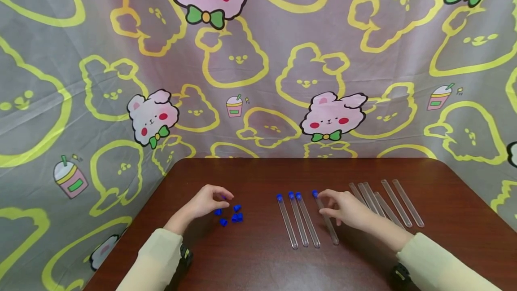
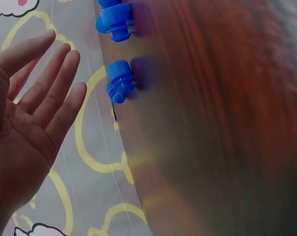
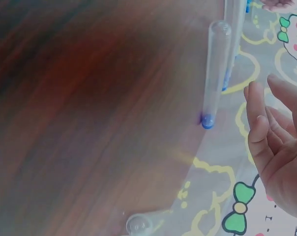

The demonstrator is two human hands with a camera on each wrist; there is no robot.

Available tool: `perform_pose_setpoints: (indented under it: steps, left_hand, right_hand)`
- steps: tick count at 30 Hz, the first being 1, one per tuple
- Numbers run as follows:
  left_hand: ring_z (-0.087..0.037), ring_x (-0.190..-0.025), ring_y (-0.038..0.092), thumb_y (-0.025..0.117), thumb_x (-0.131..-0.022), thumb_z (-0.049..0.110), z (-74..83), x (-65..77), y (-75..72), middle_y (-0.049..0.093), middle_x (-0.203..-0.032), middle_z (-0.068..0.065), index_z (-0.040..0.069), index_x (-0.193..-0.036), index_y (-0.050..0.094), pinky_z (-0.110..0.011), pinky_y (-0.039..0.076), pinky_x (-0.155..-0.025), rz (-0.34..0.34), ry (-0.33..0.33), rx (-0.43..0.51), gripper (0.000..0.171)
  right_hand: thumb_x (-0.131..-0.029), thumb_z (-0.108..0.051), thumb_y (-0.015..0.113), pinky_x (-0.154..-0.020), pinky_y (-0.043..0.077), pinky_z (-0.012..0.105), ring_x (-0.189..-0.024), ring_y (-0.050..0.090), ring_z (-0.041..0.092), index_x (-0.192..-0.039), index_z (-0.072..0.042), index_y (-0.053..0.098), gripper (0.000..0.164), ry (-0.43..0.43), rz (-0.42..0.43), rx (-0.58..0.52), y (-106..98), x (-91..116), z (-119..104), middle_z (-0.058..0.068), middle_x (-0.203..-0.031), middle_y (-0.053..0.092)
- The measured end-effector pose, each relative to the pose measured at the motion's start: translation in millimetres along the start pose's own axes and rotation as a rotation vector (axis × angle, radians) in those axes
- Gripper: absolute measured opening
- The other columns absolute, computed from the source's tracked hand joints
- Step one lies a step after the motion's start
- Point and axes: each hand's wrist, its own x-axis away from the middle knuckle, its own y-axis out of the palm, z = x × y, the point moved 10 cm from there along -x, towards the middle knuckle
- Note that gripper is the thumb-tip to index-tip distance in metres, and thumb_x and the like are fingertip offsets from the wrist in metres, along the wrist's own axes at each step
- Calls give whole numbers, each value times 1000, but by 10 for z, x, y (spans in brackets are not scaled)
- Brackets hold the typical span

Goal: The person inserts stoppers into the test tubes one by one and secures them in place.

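Note:
My left hand point(image 1: 205, 202), fingers loosely bent and holding nothing, hovers over the left part of the table by several small blue caps point(image 1: 224, 222). In the left wrist view its fingers point toward a ribbed blue cap point(image 2: 120, 78), with a gap between. My right hand point(image 1: 348, 210) is above a clear test tube point(image 1: 330, 227) with a blue cap on its far end. Nothing sits between the right fingers, and the right wrist view shows them apart from that tube point(image 3: 217, 69). Left of it lie three more capped test tubes point(image 1: 298, 219), side by side.
Several clear test tubes without blue caps point(image 1: 408, 203) lie at the right, partly hidden behind my right hand and forearm. Everything rests on a dark brown wooden table point(image 1: 258, 264). A grey patterned cloth point(image 1: 266, 57) hangs around its back and sides.

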Motion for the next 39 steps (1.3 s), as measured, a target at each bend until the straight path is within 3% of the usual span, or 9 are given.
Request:
perform_pose_setpoints:
  steps: [8,13,21,28,39]
  left_hand:
    - [-22,-92,66,73,-86,4,19,-126,104,71,-101,-10,2,-105,73,-37,54,-81,-59,5,-21,19]
    - [-20,-92,65,75,-84,7,40,-180,143,72,-101,-9,3,-104,73,-38,53,-82,-79,5,-34,20]
    - [-14,-83,65,77,-82,6,-12,-215,188,72,-95,-4,5,-101,74,-33,54,-76,-92,-43,-47,19]
    - [-13,-76,65,78,-81,5,-26,-230,218,72,-88,-4,3,-96,75,-30,54,-69,-92,-29,-59,16]
    - [-12,-73,64,77,-82,4,-102,-235,319,71,-87,-1,6,-95,76,-30,54,-69,-134,-109,-51,13]
  right_hand:
    - [-89,-16,72,-42,42,25,-44,53,8,-122,-3,58,38,7,29,25,-112,80,0,-3,-69,60]
    - [-89,-18,72,-43,43,26,-46,52,7,-123,-6,58,38,7,44,35,-175,112,2,-10,-71,59]
    - [-89,-23,71,-43,42,26,-47,52,7,-123,-10,59,38,25,58,38,-263,195,28,-10,-73,59]
    - [-89,-24,71,-42,40,25,-49,52,5,-122,-11,60,37,43,74,76,-338,296,104,-8,-70,60]
    - [-90,-25,71,-43,39,24,-52,54,4,-122,-10,60,37,37,76,81,-353,433,156,-9,-72,62]
